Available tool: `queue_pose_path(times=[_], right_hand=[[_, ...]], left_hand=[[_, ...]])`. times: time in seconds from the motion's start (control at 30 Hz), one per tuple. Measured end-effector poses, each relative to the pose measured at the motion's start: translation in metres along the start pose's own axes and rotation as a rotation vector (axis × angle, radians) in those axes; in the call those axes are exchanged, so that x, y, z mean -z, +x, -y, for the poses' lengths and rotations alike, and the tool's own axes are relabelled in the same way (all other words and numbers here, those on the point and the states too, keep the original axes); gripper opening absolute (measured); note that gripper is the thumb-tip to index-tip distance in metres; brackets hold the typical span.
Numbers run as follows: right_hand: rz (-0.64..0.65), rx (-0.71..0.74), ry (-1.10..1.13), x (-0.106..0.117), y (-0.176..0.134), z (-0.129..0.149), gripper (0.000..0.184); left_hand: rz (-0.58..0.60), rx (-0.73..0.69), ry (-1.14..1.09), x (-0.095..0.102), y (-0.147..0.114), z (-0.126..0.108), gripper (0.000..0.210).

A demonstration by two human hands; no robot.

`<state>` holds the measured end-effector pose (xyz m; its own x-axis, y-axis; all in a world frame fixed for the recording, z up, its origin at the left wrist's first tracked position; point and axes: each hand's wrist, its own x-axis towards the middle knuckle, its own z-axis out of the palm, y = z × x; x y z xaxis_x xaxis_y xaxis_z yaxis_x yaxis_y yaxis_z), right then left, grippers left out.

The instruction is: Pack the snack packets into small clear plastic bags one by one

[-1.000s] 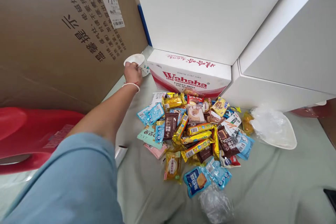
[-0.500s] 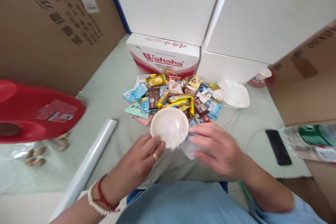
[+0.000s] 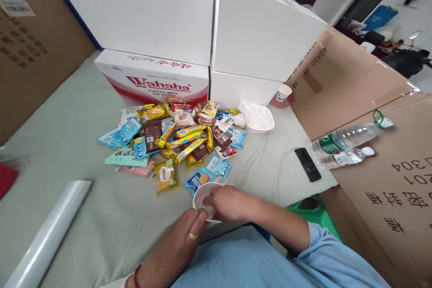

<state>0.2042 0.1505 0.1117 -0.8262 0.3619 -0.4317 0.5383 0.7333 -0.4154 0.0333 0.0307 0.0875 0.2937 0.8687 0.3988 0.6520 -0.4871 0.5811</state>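
Observation:
A white bowl (image 3: pixel 198 194) is held near the table's front edge, close to the blue shirt. My left hand (image 3: pixel 185 236), with a ring on one finger, grips the bowl's near left rim. From the right, my right hand (image 3: pixel 231 203) reaches over the rim with its fingers bent down inside. What those fingertips pinch is hidden. Clear crinkled plastic (image 3: pixel 222 181) shows at the bowl's far right side. Just beyond the bowl lie blue snack packets (image 3: pixel 218 167) and a yellow wrapped cake (image 3: pixel 166 175), part of a heap of wrapped snacks (image 3: pixel 189 137).
A Wahaha carton (image 3: pixel 158 82) and white boxes (image 3: pixel 249 31) stand behind the snacks. Right of the heap are a white dish (image 3: pixel 261 119) with plastic, a paper cup (image 3: pixel 282 93), a black phone (image 3: pixel 307 164) and two bottles (image 3: pixel 351 137). At left lies a film roll (image 3: pixel 50 234).
The view has swung right. My right hand has moved from beside the bowl to inside it, and the bowl is now farther from the heap, uncovering packets. My left hand keeps its hold.

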Motion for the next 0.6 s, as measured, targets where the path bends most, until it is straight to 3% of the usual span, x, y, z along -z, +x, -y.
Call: queue_pose_path(times=[0.07,0.2,0.27,0.33,0.4,0.47,0.6], right_hand=[[-0.143,-0.008,0.118,0.002,-0.012,-0.003,0.02],[-0.626,0.025,0.611,0.029,-0.052,-0.027,0.029],[-0.876,-0.112,0.82,0.052,-0.07,-0.059,0.037],[-1.045,-0.352,0.853,0.079,-0.078,-0.106,0.042],[-1.017,-0.598,0.718,0.106,-0.075,-0.159,0.038],[-0.821,-0.826,0.487,0.129,-0.058,-0.209,0.035],[-0.629,-0.934,0.319,0.147,-0.003,-0.266,0.028]], left_hand=[[-0.076,0.002,-0.014,0.0,0.002,0.002,0.021],[-0.199,0.049,0.076,0.002,0.005,0.008,0.029],[-0.199,0.073,0.102,0.002,0.006,0.012,0.029],[-0.202,0.086,0.12,0.002,0.007,0.015,0.028],[-0.212,0.089,0.142,0.003,0.008,0.019,0.027],[-0.221,0.101,0.163,0.004,0.008,0.022,0.026],[-0.199,0.133,0.168,0.004,0.007,0.025,0.02]])
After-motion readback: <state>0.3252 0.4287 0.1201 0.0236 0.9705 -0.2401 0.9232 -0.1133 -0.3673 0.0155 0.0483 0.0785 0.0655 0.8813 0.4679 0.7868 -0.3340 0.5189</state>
